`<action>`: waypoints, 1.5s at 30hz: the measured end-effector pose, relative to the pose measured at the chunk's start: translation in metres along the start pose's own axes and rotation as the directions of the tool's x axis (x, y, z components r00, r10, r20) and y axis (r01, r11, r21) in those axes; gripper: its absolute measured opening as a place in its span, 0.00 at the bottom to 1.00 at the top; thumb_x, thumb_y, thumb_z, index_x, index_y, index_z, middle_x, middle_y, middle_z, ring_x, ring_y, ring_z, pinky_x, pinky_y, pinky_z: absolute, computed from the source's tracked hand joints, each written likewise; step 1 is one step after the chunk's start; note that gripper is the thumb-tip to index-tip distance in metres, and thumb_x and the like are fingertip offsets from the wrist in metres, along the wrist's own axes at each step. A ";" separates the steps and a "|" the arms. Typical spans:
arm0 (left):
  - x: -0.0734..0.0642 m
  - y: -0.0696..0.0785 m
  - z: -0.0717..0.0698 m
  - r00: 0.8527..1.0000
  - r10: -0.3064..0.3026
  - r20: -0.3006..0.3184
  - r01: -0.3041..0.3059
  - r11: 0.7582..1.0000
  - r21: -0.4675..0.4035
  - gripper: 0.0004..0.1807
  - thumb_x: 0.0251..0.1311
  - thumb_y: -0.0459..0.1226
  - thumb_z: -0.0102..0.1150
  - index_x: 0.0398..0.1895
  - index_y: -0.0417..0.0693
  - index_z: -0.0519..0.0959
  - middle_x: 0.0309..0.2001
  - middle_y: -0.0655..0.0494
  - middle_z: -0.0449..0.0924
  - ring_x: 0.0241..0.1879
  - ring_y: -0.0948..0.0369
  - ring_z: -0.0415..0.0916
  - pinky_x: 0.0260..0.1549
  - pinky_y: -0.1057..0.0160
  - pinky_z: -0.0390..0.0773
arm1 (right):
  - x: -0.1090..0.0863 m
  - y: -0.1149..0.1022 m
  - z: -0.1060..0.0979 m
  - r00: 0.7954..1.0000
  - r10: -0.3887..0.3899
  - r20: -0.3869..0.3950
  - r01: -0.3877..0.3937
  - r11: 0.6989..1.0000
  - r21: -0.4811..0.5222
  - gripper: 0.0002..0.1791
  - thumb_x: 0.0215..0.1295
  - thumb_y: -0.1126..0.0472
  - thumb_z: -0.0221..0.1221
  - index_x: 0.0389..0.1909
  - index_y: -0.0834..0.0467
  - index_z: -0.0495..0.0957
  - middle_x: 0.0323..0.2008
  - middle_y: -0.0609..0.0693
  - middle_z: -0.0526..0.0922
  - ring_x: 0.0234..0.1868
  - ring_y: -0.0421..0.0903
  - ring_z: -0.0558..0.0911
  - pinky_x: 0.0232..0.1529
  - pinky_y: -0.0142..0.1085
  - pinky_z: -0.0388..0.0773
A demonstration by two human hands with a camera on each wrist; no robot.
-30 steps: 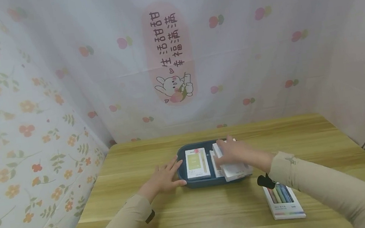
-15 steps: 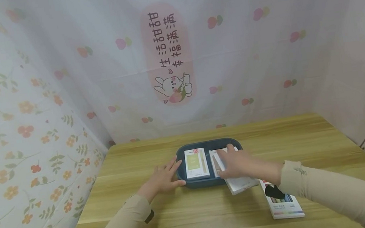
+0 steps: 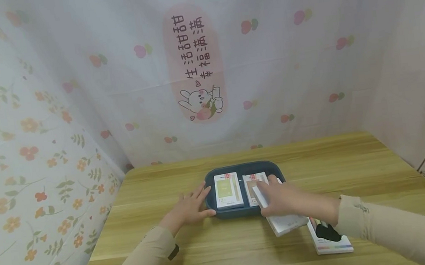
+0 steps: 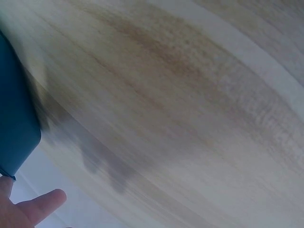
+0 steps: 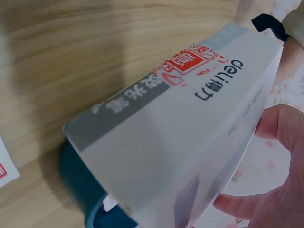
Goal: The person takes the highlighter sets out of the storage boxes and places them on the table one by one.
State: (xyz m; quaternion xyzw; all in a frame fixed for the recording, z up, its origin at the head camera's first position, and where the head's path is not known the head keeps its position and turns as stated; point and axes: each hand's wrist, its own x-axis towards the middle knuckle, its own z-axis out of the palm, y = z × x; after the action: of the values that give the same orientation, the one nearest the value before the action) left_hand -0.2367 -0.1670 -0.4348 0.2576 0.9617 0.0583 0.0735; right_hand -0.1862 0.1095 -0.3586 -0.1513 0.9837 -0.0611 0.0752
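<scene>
My right hand (image 3: 286, 198) grips a white highlighter box (image 3: 287, 224), tilted, over the right front part of a dark blue divided tray (image 3: 234, 213). In the right wrist view the box (image 5: 156, 137) shows red and grey print, and part of my thumb and fingers (image 5: 242, 205) lies along its far side. My left hand (image 3: 187, 208) rests with fingers spread against the tray's left end. The tray's left compartment holds a white box with a green panel (image 3: 226, 192). A similar box with a brown panel (image 3: 251, 184) lies in the right one, partly hidden.
A white box with a window of coloured sticks (image 3: 333, 246) lies on the wooden table (image 3: 227, 254) to the right, partly under my right wrist. Printed curtains (image 3: 289, 74) hang behind the table and along the sides.
My right hand has drawn the highlighter box out of the tray's right compartment, toward the front right, uncovering more of the brown-panel box. My left hand has stayed put.
</scene>
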 end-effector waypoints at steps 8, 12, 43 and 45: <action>0.000 0.000 0.000 1.000 0.007 -0.004 -0.007 1.000 -0.003 0.44 0.44 0.68 0.31 0.63 0.59 0.40 0.65 0.56 0.32 0.55 0.41 0.52 0.49 0.38 0.42 | -0.016 0.004 0.009 1.000 -0.010 -0.024 0.010 1.000 0.009 0.43 0.33 0.45 0.61 0.56 0.53 0.60 0.46 0.58 0.63 0.25 0.49 0.68 0.16 0.33 0.62; 0.000 -0.001 0.000 1.000 0.015 -0.006 -0.015 1.000 -0.001 0.45 0.44 0.68 0.30 0.63 0.59 0.40 0.65 0.55 0.32 0.56 0.43 0.51 0.49 0.38 0.42 | -0.025 0.006 0.011 0.999 -0.030 -0.037 0.032 0.998 0.053 0.40 0.31 0.48 0.61 0.53 0.53 0.62 0.42 0.55 0.64 0.20 0.47 0.68 0.15 0.33 0.62; 0.003 -0.002 0.003 1.000 0.012 -0.004 -0.012 1.000 -0.006 0.45 0.42 0.69 0.30 0.63 0.59 0.40 0.65 0.56 0.31 0.58 0.45 0.49 0.49 0.38 0.42 | -0.064 0.020 0.048 0.998 -0.051 0.031 0.046 0.991 0.129 0.40 0.30 0.50 0.62 0.52 0.55 0.64 0.49 0.58 0.62 0.25 0.48 0.70 0.23 0.41 0.66; 0.002 -0.002 0.003 1.000 0.012 -0.010 -0.012 1.000 -0.012 0.45 0.43 0.69 0.31 0.63 0.59 0.40 0.65 0.57 0.30 0.57 0.44 0.51 0.49 0.38 0.42 | -0.062 0.021 0.051 0.998 -0.058 0.014 0.056 0.992 0.110 0.40 0.30 0.49 0.61 0.52 0.55 0.64 0.49 0.59 0.63 0.26 0.48 0.71 0.27 0.45 0.67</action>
State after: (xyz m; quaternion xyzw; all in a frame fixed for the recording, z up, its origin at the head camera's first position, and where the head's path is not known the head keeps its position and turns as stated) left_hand -0.2391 -0.1673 -0.4379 0.2626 0.9601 0.0657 0.0697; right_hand -0.1251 0.1434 -0.4037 -0.1757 0.9735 -0.1157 0.0902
